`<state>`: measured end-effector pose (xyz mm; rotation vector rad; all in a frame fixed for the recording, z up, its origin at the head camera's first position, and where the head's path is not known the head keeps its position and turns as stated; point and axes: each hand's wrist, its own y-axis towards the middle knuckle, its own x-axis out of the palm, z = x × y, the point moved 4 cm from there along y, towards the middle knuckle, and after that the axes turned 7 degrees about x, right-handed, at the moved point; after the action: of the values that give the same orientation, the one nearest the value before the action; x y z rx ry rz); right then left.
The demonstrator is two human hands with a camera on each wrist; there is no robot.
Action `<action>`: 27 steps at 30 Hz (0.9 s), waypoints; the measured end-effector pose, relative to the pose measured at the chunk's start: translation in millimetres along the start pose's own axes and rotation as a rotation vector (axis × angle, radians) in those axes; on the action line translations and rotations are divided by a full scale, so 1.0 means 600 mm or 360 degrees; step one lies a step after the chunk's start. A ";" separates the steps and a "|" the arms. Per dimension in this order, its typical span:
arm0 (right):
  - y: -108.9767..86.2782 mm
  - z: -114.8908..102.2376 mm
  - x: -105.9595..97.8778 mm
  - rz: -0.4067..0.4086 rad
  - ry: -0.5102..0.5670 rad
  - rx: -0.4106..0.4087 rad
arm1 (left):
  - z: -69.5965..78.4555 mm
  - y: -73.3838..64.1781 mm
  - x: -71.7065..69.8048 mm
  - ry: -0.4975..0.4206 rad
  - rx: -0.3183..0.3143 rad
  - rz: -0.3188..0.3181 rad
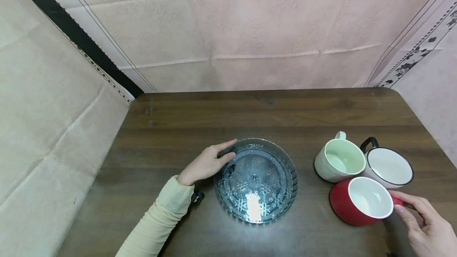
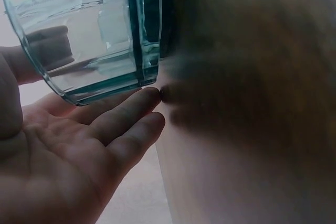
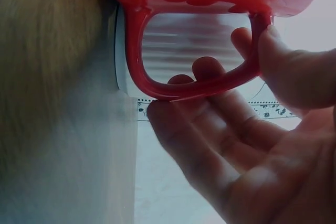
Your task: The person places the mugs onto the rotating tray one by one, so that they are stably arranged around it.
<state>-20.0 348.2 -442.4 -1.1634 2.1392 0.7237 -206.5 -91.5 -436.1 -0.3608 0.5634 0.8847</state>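
Note:
A round, clear bluish glass dish (image 1: 255, 181) with a fluted wall and snowflake pattern stands on the wooden table. My left hand (image 1: 210, 162) holds its upper left rim, thumb over the edge and the other fingers along the outside. In the left wrist view the thumb shows through the dish wall (image 2: 105, 35). At the right, a red mug (image 1: 351, 203) with a white inside stands tilted in view, its handle toward me. My right hand (image 1: 425, 221) pinches that handle (image 3: 220, 83) between thumb and fingers, with fingertips reaching through the loop.
Behind the red mug stand a pale green mug (image 1: 335, 160) and a white enamel mug (image 1: 389, 165) with a black rim and handle, all close together. The wooden table (image 1: 160, 130) ends at a cloth-covered wall (image 1: 250, 31) at the back.

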 end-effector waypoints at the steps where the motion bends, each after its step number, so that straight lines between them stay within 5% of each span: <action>1: 0.000 0.000 0.000 -0.0005 -0.0008 0.0010 | 0.000 0.000 0.000 -0.0001 0.0002 0.0003; 27: -0.001 0.012 -0.003 -0.0078 0.0000 0.0061 | -0.002 0.000 0.000 -0.0006 0.0013 0.0009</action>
<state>-17.2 354.0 -446.4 -1.1912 2.1077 0.6582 -206.6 -92.3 -436.9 -0.3499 0.5645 0.8879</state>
